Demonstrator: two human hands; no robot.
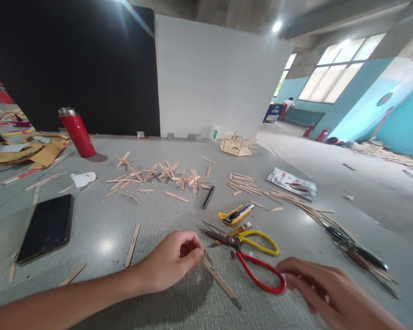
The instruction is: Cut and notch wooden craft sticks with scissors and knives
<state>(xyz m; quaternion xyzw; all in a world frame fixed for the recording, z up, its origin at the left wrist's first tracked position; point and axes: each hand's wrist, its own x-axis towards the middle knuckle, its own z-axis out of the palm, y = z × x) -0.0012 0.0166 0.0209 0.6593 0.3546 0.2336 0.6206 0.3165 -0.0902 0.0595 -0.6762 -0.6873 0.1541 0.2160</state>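
Left hand pinching a flat, pale wooden stick; right hand at the steel scissors with 1 yellow and 1 red handle.

Left hand closed, thumb and fingertips on the stick's upper end, the rest slanting down toward the wearer, just above or on the grey bench; can't tell which. Right hand blurred, fingers curled against the red loop; can't tell whether grip is firm. Scissor blades parted, pointing left. Yellow-bodied box cutter just beyond. Step in hand, my reading: readying stick and scissors together. Next move probably calls for a secure hold on the handles, stick kept steady, fingertips clear of the blades.
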